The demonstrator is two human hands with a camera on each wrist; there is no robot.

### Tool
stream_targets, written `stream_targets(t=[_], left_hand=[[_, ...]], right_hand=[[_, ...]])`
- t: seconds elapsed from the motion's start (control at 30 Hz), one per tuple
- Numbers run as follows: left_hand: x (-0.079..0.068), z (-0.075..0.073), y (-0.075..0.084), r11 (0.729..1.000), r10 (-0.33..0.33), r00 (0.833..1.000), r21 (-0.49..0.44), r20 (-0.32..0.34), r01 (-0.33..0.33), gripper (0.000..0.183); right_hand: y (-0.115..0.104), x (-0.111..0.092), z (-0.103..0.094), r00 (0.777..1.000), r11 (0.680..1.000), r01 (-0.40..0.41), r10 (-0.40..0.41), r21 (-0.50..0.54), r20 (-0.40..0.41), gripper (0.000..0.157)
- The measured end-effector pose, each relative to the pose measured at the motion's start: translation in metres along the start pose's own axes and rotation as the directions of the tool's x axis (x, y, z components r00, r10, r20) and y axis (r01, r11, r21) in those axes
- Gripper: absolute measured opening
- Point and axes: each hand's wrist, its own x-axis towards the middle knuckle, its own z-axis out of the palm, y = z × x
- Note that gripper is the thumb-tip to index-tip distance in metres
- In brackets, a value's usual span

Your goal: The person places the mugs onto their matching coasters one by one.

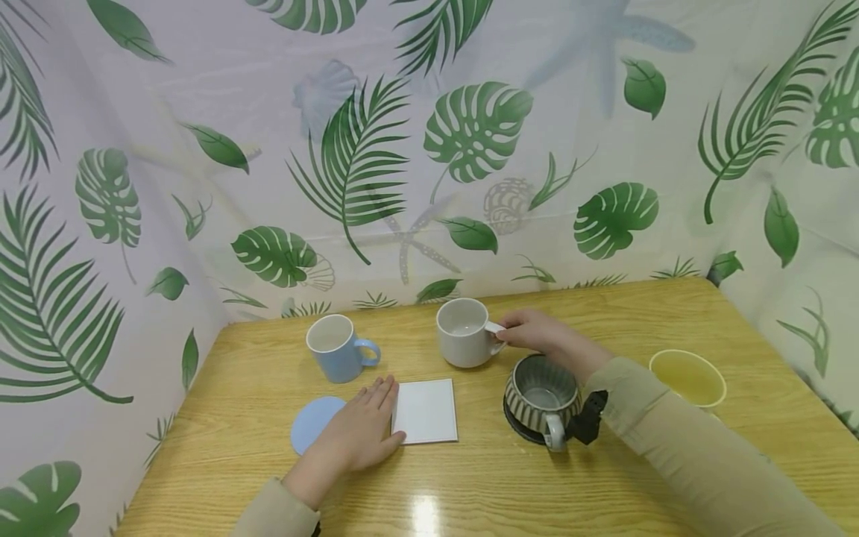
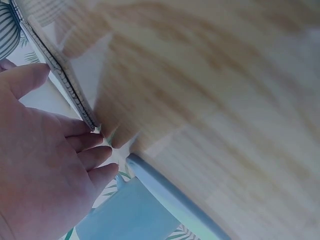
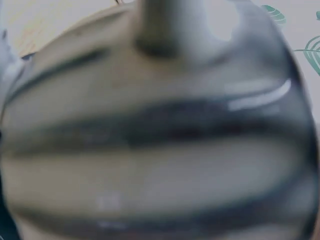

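My right hand [image 1: 540, 334] pinches the handle of a white mug [image 1: 461, 339], which stands upright towards the back of the table. On the table's left half my left hand [image 1: 362, 429] lies with extended fingers, touching the left edge of a white square coaster [image 1: 424, 410]. That coaster's edge [image 2: 67, 82] runs along the thumb and fingertips in the left wrist view. Beneath my right forearm stands a grey striped mug [image 1: 540, 391] on a dark round coaster [image 1: 515, 426]; its striped side [image 3: 150, 175] fills the right wrist view, which hides the right hand there.
A light blue mug [image 1: 341, 358] stands behind my left hand. Left of that hand, a blue round coaster [image 1: 314, 419] lies partly covered. At the right, a yellow cup [image 1: 687, 379] is partly behind my sleeve. A leaf-printed cloth [image 1: 403, 186] hangs behind the wooden table [image 1: 483, 485].
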Motion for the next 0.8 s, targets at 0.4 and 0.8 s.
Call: stream_targets(t=[0.4,0.8], left_hand=[[0.001,0.002,-0.001,1.000,-0.002,1.000,0.011,-0.006,0.002,0.081],[0.002,0.003,-0.002,1.000,0.004,1.000,0.024,-0.006,-0.004,0.081]], right_hand=[[-0.002,0.000,-0.002,0.999,0.999,0.014,-0.016,0.053,0.034,0.029],[-0.011,-0.002,-0.001,0.999,0.993,-0.035,0.033,0.115,0.016,0.035]])
